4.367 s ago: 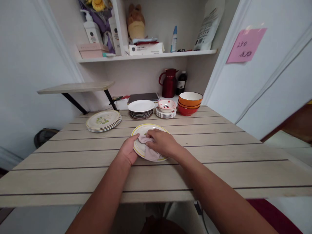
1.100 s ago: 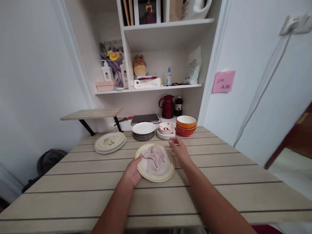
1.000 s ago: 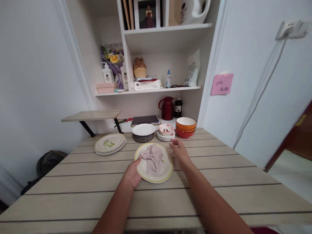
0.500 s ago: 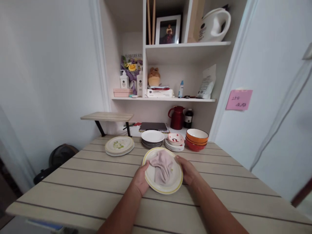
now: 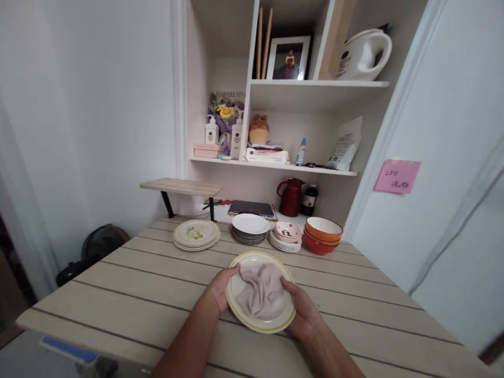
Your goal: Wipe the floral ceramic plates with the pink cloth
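With left hand (image 5: 218, 290) and right hand (image 5: 304, 311) closed on the rim of the plate (image 5: 268, 321), just in front of the stack of white plates (image 5: 250, 227), hold it flat to stop the cloth (image 5: 260, 293) on it sliding off.

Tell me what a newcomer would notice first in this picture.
The left hand and the right hand grip a yellow-rimmed plate at the near middle of the table; a crumpled pinkish cloth lies in it. Stacked orange bowls stand out at the far edge.
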Tool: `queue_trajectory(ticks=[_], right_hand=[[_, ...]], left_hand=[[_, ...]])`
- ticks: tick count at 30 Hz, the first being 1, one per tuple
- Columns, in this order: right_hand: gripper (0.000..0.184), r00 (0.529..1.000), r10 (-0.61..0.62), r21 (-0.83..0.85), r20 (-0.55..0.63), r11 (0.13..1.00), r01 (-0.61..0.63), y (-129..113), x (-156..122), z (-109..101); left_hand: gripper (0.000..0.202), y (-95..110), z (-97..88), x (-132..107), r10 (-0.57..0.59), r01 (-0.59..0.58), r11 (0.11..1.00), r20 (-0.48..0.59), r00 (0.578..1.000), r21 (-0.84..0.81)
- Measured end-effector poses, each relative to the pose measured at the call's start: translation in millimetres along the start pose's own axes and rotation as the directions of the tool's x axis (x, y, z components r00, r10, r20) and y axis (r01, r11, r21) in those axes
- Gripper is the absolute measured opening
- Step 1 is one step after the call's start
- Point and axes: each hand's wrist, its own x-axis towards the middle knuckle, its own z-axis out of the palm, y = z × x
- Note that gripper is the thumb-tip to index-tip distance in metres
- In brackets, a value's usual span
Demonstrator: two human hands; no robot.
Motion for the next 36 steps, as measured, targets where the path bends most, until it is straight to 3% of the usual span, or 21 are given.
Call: queue_trajectory(ticks=[5,7,9,11,13,15,17,19,20,21,22,23,25,27,30,36], right_hand=[[0.049,0.997,-0.077,0.125,0.007,0.989,0.076,24,-13,3],[0.048,0.989,-0.145,0.126,-0.028,0.981,0.148,32,-12,3],[0.046,0.975,-0.221,0.121,-0.040,0.967,0.224,41,-10,2],[0.045,0.960,-0.277,0.119,-0.030,0.953,0.279,48,-7,2],[0.047,0.951,-0.310,0.117,-0.015,0.944,0.310,54,-6,2],[0.047,0.941,-0.338,0.112,-0.002,0.935,0.336,56,-6,3],[0.045,0.936,-0.352,0.104,0.019,0.932,0.348,58,-6,6],[0.044,0.940,-0.335,0.096,0.061,0.940,0.328,59,-7,11],[0.044,0.945,-0.316,0.097,0.087,0.946,0.308,60,-8,14],[0.045,0.950,-0.291,0.102,0.114,0.955,0.280,61,-9,17],[0.045,0.954,-0.266,0.109,0.139,0.962,0.252,62,-10,20],[0.045,0.957,-0.243,0.117,0.159,0.967,0.226,64,-12,23],[0.046,0.959,-0.216,0.133,0.183,0.972,0.193,67,-15,26],[0.048,0.962,-0.201,0.156,0.183,0.972,0.173,69,-17,26],[0.049,0.963,-0.191,0.217,0.190,0.965,0.149,69,-18,25],[0.045,0.952,-0.198,0.259,0.235,0.956,0.135,70,-18,24]], left_hand=[[0.045,1,3.5,-3,-0.040,0.041,0.997,-0.026,0.999,0.066],[0.047,3,4.4,-1,0.013,-0.007,0.995,-0.061,0.998,0.097],[0.046,4,3.2,4,0.143,-0.126,0.983,-0.130,0.981,0.130],[0.047,6,0.5,8,0.330,-0.291,0.938,-0.231,0.915,0.188],[0.050,8,-1.8,7,0.511,-0.432,0.855,-0.316,0.800,0.289],[0.046,9,-1.2,-2,0.648,-0.508,0.753,-0.333,0.685,0.419],[0.035,10,2.7,-18,0.749,-0.546,0.634,-0.259,0.610,0.548],[0.027,9,8.1,-39,0.804,-0.569,0.480,-0.076,0.589,0.668],[0.031,8,10.4,-48,0.803,-0.537,0.212,0.167,0.572,0.817],[0.035,6,12.0,-57,0.729,-0.482,-0.049,0.361,0.582,0.875],[0.040,4,12.7,-63,0.618,-0.424,-0.254,0.483,0.620,0.869],[0.045,1,12.5,-68,0.505,-0.376,-0.407,0.548,0.667,0.833],[0.050,-4,10.0,-72,0.329,-0.338,-0.597,0.607,0.723,0.727],[0.056,-8,6.9,-72,0.221,-0.347,-0.698,0.649,0.728,0.626],[0.062,-12,5.3,-69,0.124,-0.358,-0.777,0.684,0.719,0.517],[0.060,-20,16.1,-66,0.013,-0.434,-0.802,0.737,0.676,0.412]])
